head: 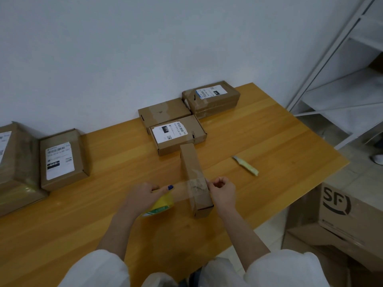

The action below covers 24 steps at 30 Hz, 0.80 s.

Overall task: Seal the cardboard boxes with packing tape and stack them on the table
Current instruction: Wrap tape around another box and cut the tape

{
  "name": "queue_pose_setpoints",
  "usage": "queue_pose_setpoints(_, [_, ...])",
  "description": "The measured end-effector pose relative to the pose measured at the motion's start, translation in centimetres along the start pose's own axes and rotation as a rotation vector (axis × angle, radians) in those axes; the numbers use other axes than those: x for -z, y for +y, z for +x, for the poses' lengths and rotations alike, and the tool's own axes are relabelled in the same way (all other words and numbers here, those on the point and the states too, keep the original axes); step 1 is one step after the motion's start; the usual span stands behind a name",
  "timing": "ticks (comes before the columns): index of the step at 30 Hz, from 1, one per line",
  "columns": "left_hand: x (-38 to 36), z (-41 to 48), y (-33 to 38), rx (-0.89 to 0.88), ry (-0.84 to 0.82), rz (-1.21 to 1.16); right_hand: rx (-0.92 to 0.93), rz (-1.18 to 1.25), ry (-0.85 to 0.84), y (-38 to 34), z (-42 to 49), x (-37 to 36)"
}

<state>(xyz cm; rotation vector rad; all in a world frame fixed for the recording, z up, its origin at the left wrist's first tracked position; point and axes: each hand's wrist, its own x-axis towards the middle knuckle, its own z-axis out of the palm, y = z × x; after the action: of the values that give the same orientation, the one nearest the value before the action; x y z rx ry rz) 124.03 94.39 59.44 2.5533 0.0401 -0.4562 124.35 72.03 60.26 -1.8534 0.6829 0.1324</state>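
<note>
Two hands stretched a tape strip (pixel 180 186) across one narrow box (pixel 194 172).
The left hand (pixel 145 193) curled round the tape roll (pixel 160 206), and the right hand (pixel 222 192) pinched the strip's free end at the box's right side, probably to keep it taut. The box stood on edge near the front of the table (pixel 269 131), its long axis running away from the person toward the wall (pixel 103 59).

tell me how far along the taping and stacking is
Done: the back stack looks taped and seems two high. In hand: the left grip holds the roll, the right grip pinches the strip stretched over the narrow box. Left: cut it, perhaps with the knife, and stack the single boxes.
</note>
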Motion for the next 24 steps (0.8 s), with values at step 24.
queue_pose_setpoints(24, [0.0,-0.6,-0.3,-0.023,0.032,-0.026,0.549,-0.769,-0.36,2.0,-6.9,-2.5])
